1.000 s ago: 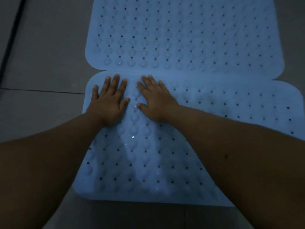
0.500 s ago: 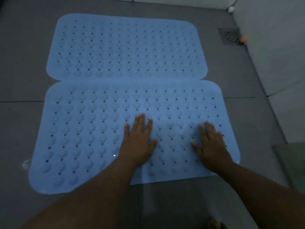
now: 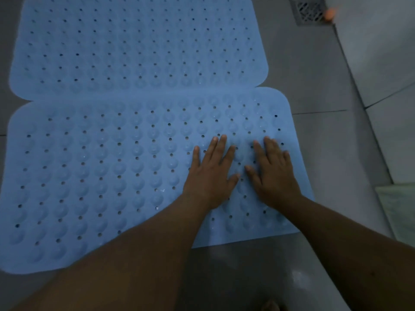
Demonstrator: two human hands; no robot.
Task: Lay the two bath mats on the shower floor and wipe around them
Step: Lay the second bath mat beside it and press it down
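Two light blue bath mats with rows of holes and bumps lie flat on the grey tiled floor. The far mat and the near mat meet along their long edges, the near one overlapping slightly. My left hand presses flat on the right part of the near mat, fingers straight and spread. Close beside it, my right hand also presses flat near the mat's right edge. Neither hand holds anything.
A floor drain grate sits at the top right with a small orange object beside it. A pale tiled wall rises along the right. A greenish cloth lies at the right edge. A toe shows at the bottom.
Both hands moved from the near mat's upper left to its right part, still pressing flat. In the last half second they came closer together and a little further up.
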